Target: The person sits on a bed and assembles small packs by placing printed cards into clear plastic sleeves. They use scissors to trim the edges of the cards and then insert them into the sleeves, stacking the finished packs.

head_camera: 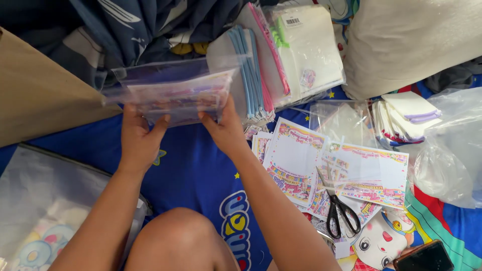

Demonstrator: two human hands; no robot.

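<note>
Hands at work over a blue cartoon-print bedsheet (pixel 196 170). Your left hand (pixel 139 138) and right hand (pixel 227 131) each pinch a lower corner of a clear plastic sleeve (pixel 173 93), thumbs in front, fingers behind, holding it up and flat, likely so the colourful printed card inside sits square. You keep it raised above the sheet, just before the stack of zip pouches (pixel 258 65). Loose printed cards (pixel 293 158) and black scissors (pixel 339 208) lie to your right, near at hand; a phone (pixel 424 258) rests apart.
</note>
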